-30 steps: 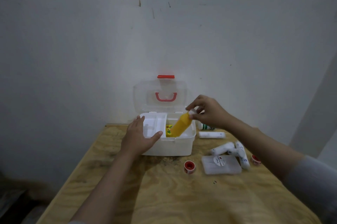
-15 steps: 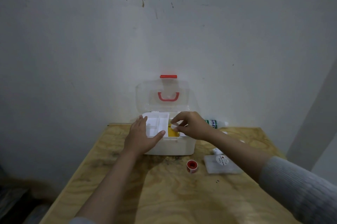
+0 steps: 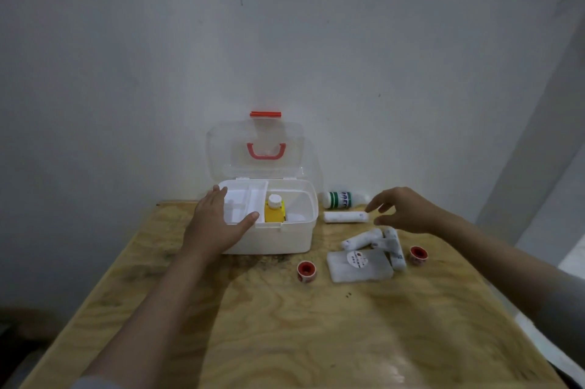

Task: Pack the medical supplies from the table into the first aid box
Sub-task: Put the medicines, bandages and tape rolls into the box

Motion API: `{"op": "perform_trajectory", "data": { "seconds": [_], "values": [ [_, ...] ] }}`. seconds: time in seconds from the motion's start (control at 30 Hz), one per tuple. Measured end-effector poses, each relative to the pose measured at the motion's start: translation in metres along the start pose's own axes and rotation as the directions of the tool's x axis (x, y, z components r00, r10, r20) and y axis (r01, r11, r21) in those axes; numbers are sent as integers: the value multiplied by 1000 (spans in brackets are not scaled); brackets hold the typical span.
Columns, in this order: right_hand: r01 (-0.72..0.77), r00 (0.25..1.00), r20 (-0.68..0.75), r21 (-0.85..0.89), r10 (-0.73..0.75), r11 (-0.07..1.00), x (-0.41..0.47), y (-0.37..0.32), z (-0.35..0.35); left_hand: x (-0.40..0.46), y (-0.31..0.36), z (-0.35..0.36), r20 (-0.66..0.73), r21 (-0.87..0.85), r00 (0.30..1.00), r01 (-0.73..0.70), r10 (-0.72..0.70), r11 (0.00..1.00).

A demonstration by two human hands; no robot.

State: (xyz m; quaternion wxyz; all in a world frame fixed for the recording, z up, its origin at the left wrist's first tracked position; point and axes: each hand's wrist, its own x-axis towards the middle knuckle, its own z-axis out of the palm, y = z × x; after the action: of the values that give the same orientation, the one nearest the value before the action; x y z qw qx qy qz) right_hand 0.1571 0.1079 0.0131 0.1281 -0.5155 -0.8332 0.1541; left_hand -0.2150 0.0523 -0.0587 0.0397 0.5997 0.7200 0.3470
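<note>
The white first aid box (image 3: 294, 240) stands open at the back of the wooden table (image 3: 285, 325), its clear lid (image 3: 253, 151) upright. A yellow bottle with a white cap (image 3: 274, 210) stands inside it. My left hand (image 3: 218, 224) rests on the box's front left rim, thumb over the inner tray (image 3: 240, 205). My right hand (image 3: 402, 209) hovers empty, fingers apart, just right of a white bandage roll (image 3: 345, 216). Behind that roll lies a white bottle with a green label (image 3: 340, 199).
More bandage rolls (image 3: 361, 239) (image 3: 395, 249) lie right of the box, beside a flat white gauze pack (image 3: 359, 265). Two red tape rolls (image 3: 306, 271) (image 3: 418, 254) sit on the table. The wall rises right behind the box.
My right hand lowered the yellow bottle into the box, let go, and moved right to above the bandage roll. The left hand stayed on the box.
</note>
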Motion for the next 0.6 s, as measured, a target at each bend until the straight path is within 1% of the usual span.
{"op": "perform_trajectory", "data": {
  "seconds": [0.07,0.2,0.37,0.5,0.6],
  "values": [
    [-40,999,17,-28,41,999,-7,13,6,0,1,0,-4,8,1000,0,1,1000],
    [-54,998,-25,-61,53,997,-6,26,24,-2,4,-1,-2,14,1000,7,-7,1000],
    [-110,994,20,-53,112,992,10,27,45,-4,6,-2,-2,24,1000,16,-16,1000],
    [-110,994,-11,-69,109,992,22,26,54,-3,7,-3,8,19,1000,22,-22,1000],
    [-115,993,17,-117,118,986,30,25,55,-2,8,-4,9,13,1000,25,-26,1000]
  ]
}}
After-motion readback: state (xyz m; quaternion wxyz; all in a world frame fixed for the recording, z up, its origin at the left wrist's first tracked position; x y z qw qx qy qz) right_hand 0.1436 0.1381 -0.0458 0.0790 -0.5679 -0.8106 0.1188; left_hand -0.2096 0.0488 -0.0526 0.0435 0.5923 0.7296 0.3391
